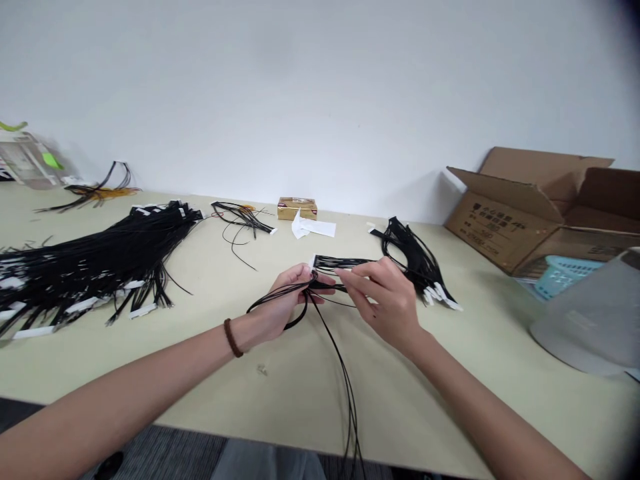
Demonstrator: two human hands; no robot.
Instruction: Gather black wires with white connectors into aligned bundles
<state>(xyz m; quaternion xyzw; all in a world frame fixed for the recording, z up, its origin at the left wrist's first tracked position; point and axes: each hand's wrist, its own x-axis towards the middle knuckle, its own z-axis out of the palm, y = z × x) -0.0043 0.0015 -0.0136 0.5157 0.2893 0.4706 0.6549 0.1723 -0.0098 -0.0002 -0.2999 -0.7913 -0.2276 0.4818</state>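
My left hand [285, 303], with a brown bracelet on its wrist, is closed on a bundle of thin black wires [330, 333] that loops under the palm and trails down off the table's front edge. My right hand [385, 297] pinches the same bundle from the right, fingers together near its white connector end [314, 261]. Both hands meet above the middle of the pale table [280, 393].
A large pile of black wires with white connectors [95, 263] lies at the left. A smaller finished bunch [417, 263] lies right of my hands. An open cardboard box [540, 207], a blue basket [563, 273] and a grey bag [595, 313] stand at the right. A small tan box [297, 208] and white paper [313, 228] sit by the wall.
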